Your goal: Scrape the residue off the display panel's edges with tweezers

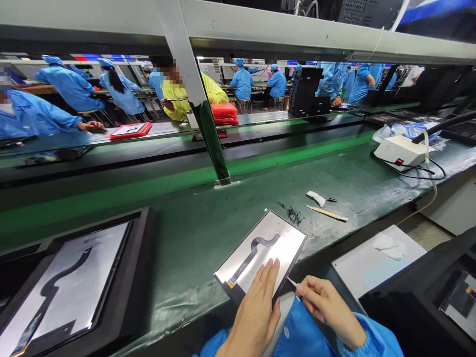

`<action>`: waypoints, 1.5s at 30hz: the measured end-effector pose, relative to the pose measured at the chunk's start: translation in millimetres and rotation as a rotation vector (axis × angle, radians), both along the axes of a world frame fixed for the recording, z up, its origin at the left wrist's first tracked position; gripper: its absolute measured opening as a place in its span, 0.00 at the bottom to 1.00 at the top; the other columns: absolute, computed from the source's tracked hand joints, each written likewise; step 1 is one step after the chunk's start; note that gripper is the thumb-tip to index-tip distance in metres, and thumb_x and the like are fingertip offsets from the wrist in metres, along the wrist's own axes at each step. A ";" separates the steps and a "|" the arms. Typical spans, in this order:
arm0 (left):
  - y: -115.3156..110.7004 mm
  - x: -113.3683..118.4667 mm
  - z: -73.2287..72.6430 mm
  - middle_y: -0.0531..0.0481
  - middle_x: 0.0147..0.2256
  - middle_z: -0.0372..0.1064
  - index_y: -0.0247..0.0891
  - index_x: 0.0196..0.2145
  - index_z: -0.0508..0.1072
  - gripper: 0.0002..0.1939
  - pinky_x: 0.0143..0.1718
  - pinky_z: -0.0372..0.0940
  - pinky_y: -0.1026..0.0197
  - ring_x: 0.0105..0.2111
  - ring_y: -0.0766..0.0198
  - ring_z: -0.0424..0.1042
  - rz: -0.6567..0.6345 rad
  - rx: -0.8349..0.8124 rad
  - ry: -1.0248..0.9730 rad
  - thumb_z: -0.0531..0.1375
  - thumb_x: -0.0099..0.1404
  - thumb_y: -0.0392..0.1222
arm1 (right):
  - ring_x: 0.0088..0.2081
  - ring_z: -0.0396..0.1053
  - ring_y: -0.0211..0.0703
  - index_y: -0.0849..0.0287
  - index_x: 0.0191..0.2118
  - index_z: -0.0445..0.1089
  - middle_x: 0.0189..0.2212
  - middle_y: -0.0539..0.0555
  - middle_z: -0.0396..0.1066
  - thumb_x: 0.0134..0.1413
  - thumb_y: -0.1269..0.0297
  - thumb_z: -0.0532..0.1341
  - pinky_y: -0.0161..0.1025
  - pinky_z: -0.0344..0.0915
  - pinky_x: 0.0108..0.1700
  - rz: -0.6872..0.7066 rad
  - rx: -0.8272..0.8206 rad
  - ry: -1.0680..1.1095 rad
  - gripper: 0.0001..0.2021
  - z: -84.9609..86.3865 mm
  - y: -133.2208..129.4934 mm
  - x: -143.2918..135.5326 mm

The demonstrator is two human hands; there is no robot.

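Presently, the display panel (267,251), long axis near-left to far-right, was covered at the bench edge (197,308) by the left hand (256,308), fingers straight; a slim tool (291,281) was pinched by the right hand (323,300) beside its right long side.

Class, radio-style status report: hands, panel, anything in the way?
Left hand flat on panel, silver side up. Right hand pinching pointed tool at panel's edge. Black scraps just beyond panel, apart from both hands.

green-topped bench (241,198) | pale overhead beam (267,32) | slanted post (194,82) | stools (245,101) beyond
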State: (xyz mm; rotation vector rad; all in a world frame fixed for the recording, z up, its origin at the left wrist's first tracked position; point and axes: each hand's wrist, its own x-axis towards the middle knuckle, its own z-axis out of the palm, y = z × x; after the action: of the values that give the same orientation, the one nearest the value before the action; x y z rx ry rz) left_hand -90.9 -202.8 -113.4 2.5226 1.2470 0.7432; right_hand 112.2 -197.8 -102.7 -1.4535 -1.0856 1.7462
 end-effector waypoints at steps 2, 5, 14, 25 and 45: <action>-1.1 -0.5 1.4 0.40 0.67 0.51 0.39 0.71 0.34 0.40 0.59 0.65 0.48 0.66 0.50 0.53 0.017 -0.047 -0.018 0.50 0.68 0.28 | 0.13 0.42 0.26 0.59 0.27 0.66 0.11 0.38 0.52 0.39 0.35 0.67 0.31 0.36 0.16 -0.007 -0.127 0.138 0.28 -1.1 1.4 1.2; -2.0 -0.3 1.7 0.41 0.68 0.50 0.41 0.71 0.35 0.40 0.60 0.65 0.48 0.66 0.49 0.52 0.019 -0.068 -0.022 0.50 0.68 0.28 | 0.14 0.39 0.24 0.61 0.27 0.67 0.10 0.35 0.48 0.34 0.37 0.71 0.28 0.34 0.15 -0.014 -0.273 0.323 0.29 -0.8 1.6 1.4; -1.2 0.3 2.6 0.40 0.67 0.50 0.40 0.71 0.34 0.40 0.59 0.66 0.48 0.66 0.49 0.53 0.019 -0.040 -0.001 0.49 0.68 0.28 | 0.14 0.37 0.21 0.59 0.28 0.63 0.16 0.40 0.59 0.39 0.42 0.72 0.27 0.29 0.15 -0.050 -0.245 0.337 0.26 9.6 -3.7 -3.0; -1.3 0.4 -1.1 0.40 0.67 0.51 0.40 0.71 0.35 0.41 0.59 0.65 0.48 0.65 0.48 0.54 0.024 -0.037 -0.016 0.50 0.66 0.28 | 0.14 0.37 0.23 0.58 0.32 0.65 0.14 0.36 0.49 0.41 0.37 0.68 0.28 0.30 0.16 -0.058 -0.249 0.212 0.28 10.0 -4.6 -4.1; 1.7 -0.1 -1.4 0.40 0.66 0.54 0.38 0.71 0.36 0.38 0.60 0.64 0.50 0.65 0.52 0.56 0.011 0.028 0.020 0.48 0.68 0.29 | 0.15 0.45 0.24 0.60 0.30 0.67 0.17 0.40 0.57 0.39 0.33 0.67 0.27 0.38 0.14 -0.151 -0.140 0.253 0.31 1.2 -12.5 -14.9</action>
State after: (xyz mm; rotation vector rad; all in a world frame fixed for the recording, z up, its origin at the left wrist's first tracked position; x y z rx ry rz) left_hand -91.0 -201.1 -114.8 2.5537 1.2660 0.7451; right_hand 97.2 -210.3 -101.4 -1.3149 -0.7172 1.8665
